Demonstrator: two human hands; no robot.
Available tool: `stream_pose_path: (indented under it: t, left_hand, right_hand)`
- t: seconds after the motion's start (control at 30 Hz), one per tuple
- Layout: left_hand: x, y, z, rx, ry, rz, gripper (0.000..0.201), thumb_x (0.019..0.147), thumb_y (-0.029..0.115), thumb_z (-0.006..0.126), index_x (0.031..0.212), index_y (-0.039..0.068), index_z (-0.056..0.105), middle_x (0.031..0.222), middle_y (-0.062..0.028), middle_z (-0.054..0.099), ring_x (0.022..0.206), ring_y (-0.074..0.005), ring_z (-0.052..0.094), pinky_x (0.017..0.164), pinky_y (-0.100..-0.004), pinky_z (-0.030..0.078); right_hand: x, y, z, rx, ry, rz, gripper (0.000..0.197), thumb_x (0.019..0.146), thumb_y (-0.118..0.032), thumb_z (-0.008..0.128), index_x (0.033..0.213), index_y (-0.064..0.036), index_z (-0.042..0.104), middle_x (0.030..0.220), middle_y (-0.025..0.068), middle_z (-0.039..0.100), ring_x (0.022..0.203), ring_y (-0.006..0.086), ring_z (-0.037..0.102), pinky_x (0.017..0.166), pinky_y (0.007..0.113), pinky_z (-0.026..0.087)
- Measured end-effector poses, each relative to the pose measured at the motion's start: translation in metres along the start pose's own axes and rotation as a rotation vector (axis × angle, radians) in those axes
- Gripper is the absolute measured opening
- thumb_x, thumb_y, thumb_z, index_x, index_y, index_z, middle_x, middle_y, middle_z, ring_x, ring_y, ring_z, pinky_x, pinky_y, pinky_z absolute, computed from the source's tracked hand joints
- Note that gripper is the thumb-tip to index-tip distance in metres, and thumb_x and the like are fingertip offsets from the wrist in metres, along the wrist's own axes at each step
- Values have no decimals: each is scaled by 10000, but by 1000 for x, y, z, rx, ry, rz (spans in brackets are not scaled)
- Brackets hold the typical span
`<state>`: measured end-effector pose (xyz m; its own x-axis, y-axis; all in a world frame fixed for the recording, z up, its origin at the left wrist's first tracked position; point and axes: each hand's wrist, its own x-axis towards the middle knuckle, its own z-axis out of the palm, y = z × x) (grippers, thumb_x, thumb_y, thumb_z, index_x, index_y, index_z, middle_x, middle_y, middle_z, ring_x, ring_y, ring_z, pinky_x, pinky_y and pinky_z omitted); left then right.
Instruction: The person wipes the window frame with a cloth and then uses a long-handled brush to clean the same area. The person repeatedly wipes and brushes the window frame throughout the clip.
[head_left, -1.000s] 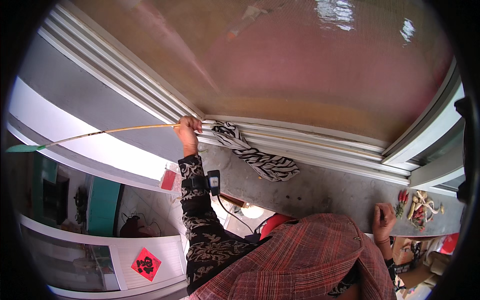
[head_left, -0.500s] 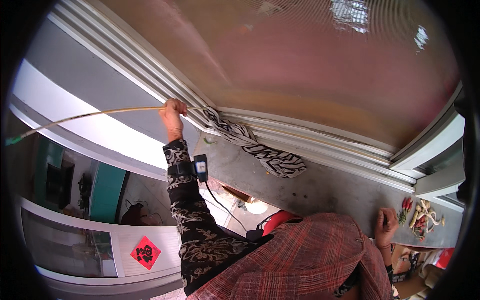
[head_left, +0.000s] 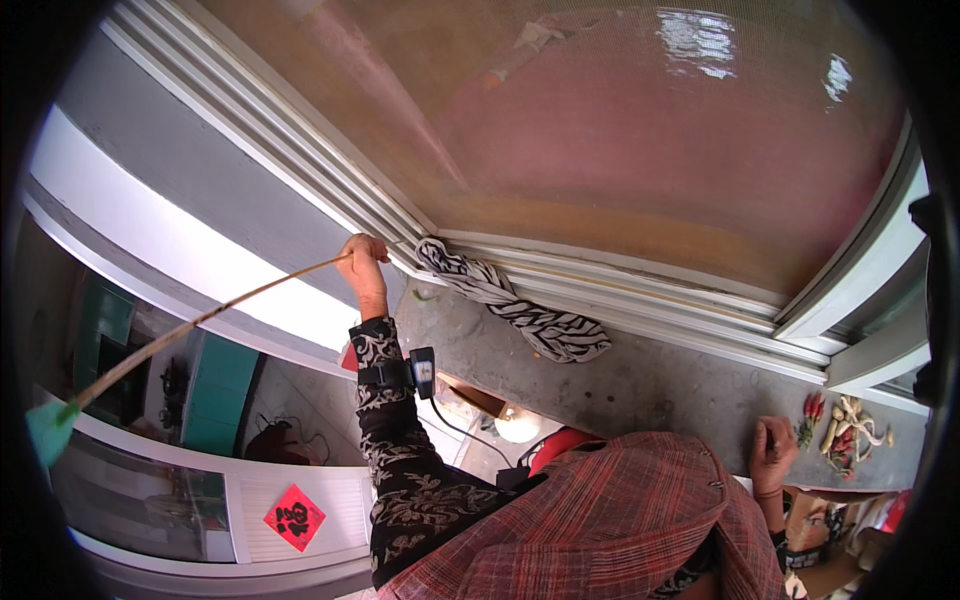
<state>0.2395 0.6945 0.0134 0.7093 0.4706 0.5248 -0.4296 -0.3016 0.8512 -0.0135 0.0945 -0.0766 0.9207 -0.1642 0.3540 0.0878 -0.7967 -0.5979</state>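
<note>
My left hand [head_left: 366,268] is closed around one end of a long thin brown stick [head_left: 220,308], near the window-frame corner. The stick slants down to the left and carries a flat green piece [head_left: 52,430] at its far end. Just right of this hand, a twisted black-and-white striped cloth [head_left: 530,315] lies along the sill by the window track, apart from the fingers. My right hand [head_left: 773,452] rests at the grey sill's [head_left: 660,385] right part, its fingers curled in and nothing seen in them. Beside it lie red chili peppers [head_left: 813,408].
A screened window [head_left: 640,170] in a white frame rises behind the sill. Pale dried pods and chilies [head_left: 852,435] lie at the far right. Below the sill's right end stand cardboard boxes [head_left: 805,520]. A red diamond paper [head_left: 295,517] hangs on a white panel at lower left.
My left hand has moved slightly down and right, away from the cloth's end. The stick's green end has swung downward and shows larger. My right hand has stayed in place.
</note>
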Motion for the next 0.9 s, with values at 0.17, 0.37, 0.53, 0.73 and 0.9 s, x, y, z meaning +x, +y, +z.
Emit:
stream_pose_path:
  t: [0.17,0.37,0.53,0.73,0.9]
  left_hand:
    - [-10,5,3,-53,-4,-10,286,824,63,421,546,42,357,540,-66,368,490,-181,405,438,-307,375]
    - [-14,-22,12,-35,36,-138,311,864,74,429,557,35,397,528,-60,392,487,-188,446,447,-315,397]
    - [-10,-46,8,26,1,-109,307,866,69,431,562,33,415,539,-76,426,496,-188,460,474,-321,447]
    - [-3,-71,7,59,-54,-100,280,835,109,460,604,-31,534,568,-112,563,520,-186,550,502,-290,453]
    - [9,-82,15,219,-248,-213,272,826,99,488,601,-34,563,573,-79,576,529,-156,544,521,-287,445]
  right_hand:
    - [-1,2,1,21,4,16,7,859,-39,635,859,-41,628,792,131,608,687,312,619,614,358,487]
    - [-1,2,0,21,-2,-1,9,868,-45,627,862,-39,632,799,133,611,689,311,624,610,356,489]
    - [-1,3,2,12,5,-13,11,868,-45,624,861,-39,628,792,133,605,685,310,621,610,353,487]
    - [0,3,2,-13,23,-54,9,858,-29,618,854,-35,624,767,134,588,653,308,597,587,354,472]
    - [0,2,2,18,23,-31,26,850,-9,609,854,-32,620,765,136,585,659,308,592,588,353,465]
